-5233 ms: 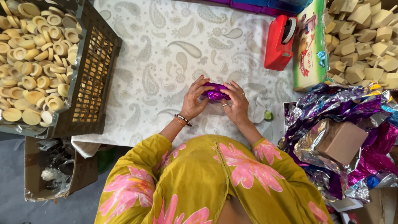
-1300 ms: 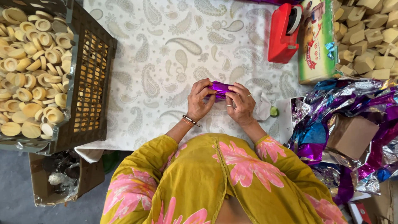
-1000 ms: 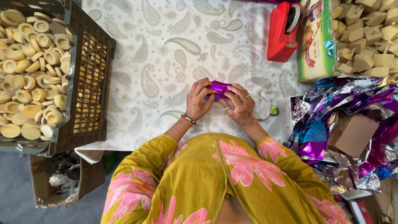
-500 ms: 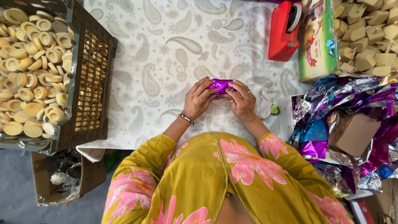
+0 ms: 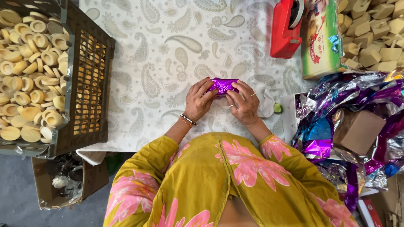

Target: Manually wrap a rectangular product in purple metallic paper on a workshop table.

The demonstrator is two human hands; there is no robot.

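At nine o'clock a dark crate (image 5: pixel 90 90) holds pale round pieces (image 5: pixel 29 80). On the bench (image 5: pixel 168 50), at centre, the left hand (image 5: pixel 198 101) and right hand (image 5: pixel 244 105) pinch a purple foil packet (image 5: pixel 222 85) between their fingers. At three o'clock lie crumpled foil sheets (image 5: pixel 336 126); at one o'clock stands a red tape dispenser (image 5: pixel 285 29).

- A table (image 5: pixel 168 54) carries everything, covered by a white cloth with a grey paisley print.
- A dark slatted crate (image 5: pixel 90 84) rests on its left end, filled with pale round pieces.
- A red tape dispenser (image 5: pixel 286 29) stands at the far right side.
- Just beside the dispenser lies a green printed box (image 5: pixel 322 42).
- A crumpled white rag (image 5: pixel 266 101) lies nearer, with a small green object (image 5: pixel 277 108) touching it.
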